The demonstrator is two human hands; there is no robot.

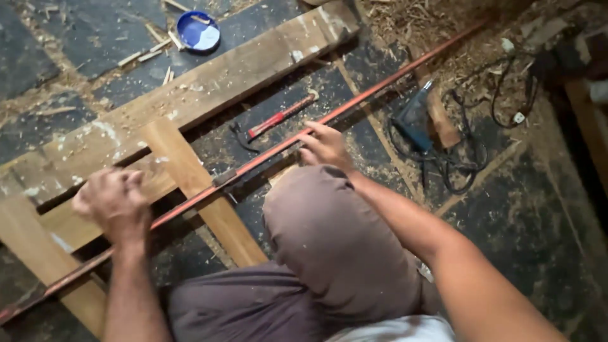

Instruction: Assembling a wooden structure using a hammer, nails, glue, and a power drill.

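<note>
A long red metal bar clamp lies diagonally across a frame of wooden planks on the dark floor. My left hand is closed in a fist over the bar near its lower left part, blurred by motion. My right hand rests on the bar at the middle, fingers curled around it. A short upright plank passes under the bar beside a dark clamp jaw. My bent knee in grey-brown trousers fills the foreground.
A red-handled hammer lies just beyond the bar. A blue power drill with a tangled black cord sits at right. A blue round lid rests at the top. Sawdust and wood chips cover the floor.
</note>
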